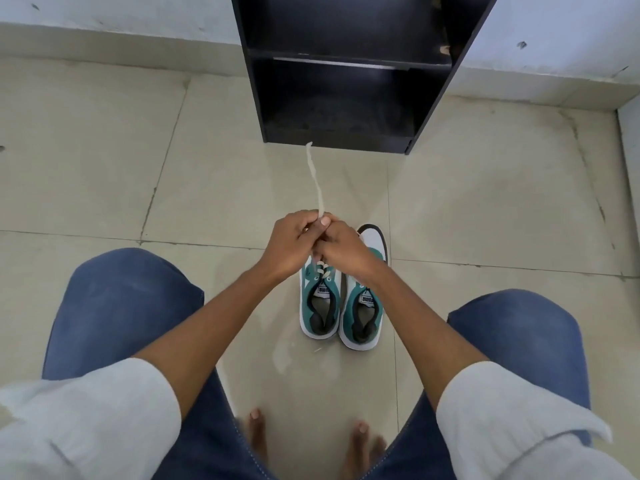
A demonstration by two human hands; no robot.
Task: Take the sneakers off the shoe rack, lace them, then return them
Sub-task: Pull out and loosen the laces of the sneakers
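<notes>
A pair of green-and-white low-top sneakers point(341, 304) stands side by side on the beige tiled floor point(485, 209), heels toward the person, in front of the open black wooden shoe rack point(343, 74) set against the white wall point(104, 15). Both hands meet above the toe end of the left sneaker point(319, 306). The left hand point(294, 245) and the right hand point(337, 245) are both closed around a cream-white flat shoelace point(316, 178), whose free end stretches away from the fingers toward the rack's bottom edge. The lace's other part runs down to the left sneaker's eyelets. The right sneaker point(363, 313) sits just beside it, its toe partly hidden by the right hand.
</notes>
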